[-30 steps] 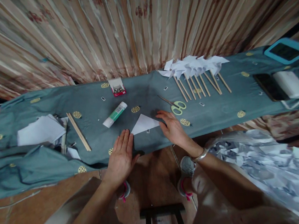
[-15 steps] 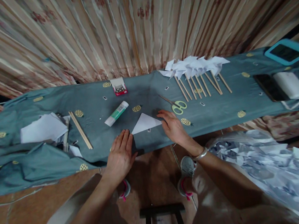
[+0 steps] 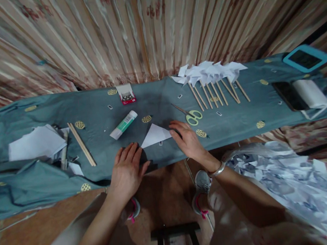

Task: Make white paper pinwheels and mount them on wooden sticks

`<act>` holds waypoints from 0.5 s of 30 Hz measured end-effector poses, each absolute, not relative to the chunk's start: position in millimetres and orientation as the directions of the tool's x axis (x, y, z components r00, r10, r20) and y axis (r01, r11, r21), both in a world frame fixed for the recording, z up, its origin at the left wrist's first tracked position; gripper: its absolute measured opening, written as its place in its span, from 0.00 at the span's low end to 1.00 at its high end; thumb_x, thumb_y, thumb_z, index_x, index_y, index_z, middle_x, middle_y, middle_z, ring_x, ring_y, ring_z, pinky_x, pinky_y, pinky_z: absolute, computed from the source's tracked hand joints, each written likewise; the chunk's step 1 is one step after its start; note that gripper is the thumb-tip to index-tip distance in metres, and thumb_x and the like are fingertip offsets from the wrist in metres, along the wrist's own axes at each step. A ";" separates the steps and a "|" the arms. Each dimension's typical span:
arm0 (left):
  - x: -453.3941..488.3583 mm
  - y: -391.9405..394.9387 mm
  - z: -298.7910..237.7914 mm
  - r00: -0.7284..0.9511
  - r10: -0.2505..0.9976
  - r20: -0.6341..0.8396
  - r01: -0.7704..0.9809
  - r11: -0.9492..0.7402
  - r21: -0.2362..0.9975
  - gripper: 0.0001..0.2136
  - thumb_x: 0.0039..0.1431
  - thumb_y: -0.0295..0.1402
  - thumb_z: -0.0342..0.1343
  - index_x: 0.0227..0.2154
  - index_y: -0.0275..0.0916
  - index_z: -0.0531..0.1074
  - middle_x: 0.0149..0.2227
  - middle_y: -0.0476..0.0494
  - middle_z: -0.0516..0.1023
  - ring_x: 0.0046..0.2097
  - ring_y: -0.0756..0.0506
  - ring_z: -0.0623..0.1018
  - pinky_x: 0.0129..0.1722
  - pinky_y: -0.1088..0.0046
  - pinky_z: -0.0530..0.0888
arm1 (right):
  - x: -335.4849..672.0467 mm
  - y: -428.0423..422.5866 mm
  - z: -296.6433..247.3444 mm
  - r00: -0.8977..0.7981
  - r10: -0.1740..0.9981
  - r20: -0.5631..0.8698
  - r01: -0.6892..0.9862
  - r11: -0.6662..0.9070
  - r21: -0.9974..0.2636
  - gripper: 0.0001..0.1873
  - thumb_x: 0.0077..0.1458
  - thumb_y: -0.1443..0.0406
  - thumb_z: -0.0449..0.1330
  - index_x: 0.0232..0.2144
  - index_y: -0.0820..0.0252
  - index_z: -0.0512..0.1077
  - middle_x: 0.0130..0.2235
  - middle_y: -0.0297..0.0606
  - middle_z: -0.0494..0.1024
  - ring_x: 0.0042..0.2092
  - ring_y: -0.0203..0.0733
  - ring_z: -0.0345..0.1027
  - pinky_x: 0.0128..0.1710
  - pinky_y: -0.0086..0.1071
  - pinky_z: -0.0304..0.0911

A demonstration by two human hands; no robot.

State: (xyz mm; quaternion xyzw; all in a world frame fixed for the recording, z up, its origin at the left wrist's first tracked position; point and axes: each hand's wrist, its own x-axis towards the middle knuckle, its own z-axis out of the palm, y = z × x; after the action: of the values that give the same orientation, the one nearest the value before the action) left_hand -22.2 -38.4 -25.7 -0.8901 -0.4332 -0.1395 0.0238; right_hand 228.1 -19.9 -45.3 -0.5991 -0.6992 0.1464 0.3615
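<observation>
A white paper triangle [image 3: 154,135] lies on the blue-grey cloth [image 3: 239,120] near its front edge. My left hand [image 3: 127,170] rests flat and open on the cloth just left of the triangle's lower corner. My right hand [image 3: 186,140] lies open with fingertips at the triangle's right point. Green-handled scissors [image 3: 191,115] sit just beyond my right hand. A glue stick [image 3: 123,125] lies up and left of the triangle.
Several paper pinwheels on wooden sticks [image 3: 212,79] lie at the back right. A red box of pins [image 3: 127,94] stands at the back. White paper sheets [image 3: 35,143] and two sticks [image 3: 81,144] lie left. A phone [image 3: 288,95], tissue roll [image 3: 311,93] and blue case [image 3: 305,57] sit far right. Paper scraps [image 3: 286,176] fill a bag below.
The view has shifted slightly. My left hand has drawn back a little from the triangle and its fingers have spread. My right hand stays at the triangle's right point.
</observation>
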 end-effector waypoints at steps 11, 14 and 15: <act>-19.6 -36.3 -22.6 0.557 0.803 0.213 0.798 -0.588 0.131 0.16 0.65 0.37 0.51 0.48 0.31 0.74 0.55 0.28 0.76 0.57 0.33 0.74 0.58 0.49 0.69 | 228.4 -17.8 -47.3 -0.047 0.949 0.313 0.750 0.240 -0.616 0.11 0.59 0.62 0.61 0.43 0.59 0.76 0.53 0.47 0.76 0.55 0.53 0.69 0.57 0.48 0.63; -12.9 -32.2 -21.3 0.515 0.824 0.236 0.803 -0.560 0.205 0.17 0.66 0.37 0.50 0.52 0.32 0.71 0.56 0.30 0.75 0.58 0.34 0.74 0.58 0.48 0.68 | 228.6 -17.2 -47.1 -0.054 0.952 0.301 0.742 0.240 -0.626 0.09 0.58 0.63 0.60 0.41 0.57 0.76 0.54 0.46 0.76 0.55 0.53 0.69 0.57 0.50 0.63; -9.6 -30.0 -21.2 0.507 0.828 0.238 0.800 -0.555 0.227 0.19 0.66 0.36 0.50 0.55 0.33 0.69 0.57 0.30 0.74 0.58 0.34 0.73 0.59 0.48 0.68 | 228.5 -17.0 -47.1 -0.054 0.953 0.300 0.735 0.241 -0.633 0.09 0.58 0.63 0.60 0.41 0.57 0.76 0.54 0.46 0.76 0.55 0.53 0.69 0.57 0.50 0.63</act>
State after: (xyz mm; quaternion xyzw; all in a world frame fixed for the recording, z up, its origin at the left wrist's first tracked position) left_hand -9.6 -30.0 -21.2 -0.8670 -0.4696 -0.1611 -0.0437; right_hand 228.5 -17.0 -47.1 -0.5956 -0.7085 0.1578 0.3441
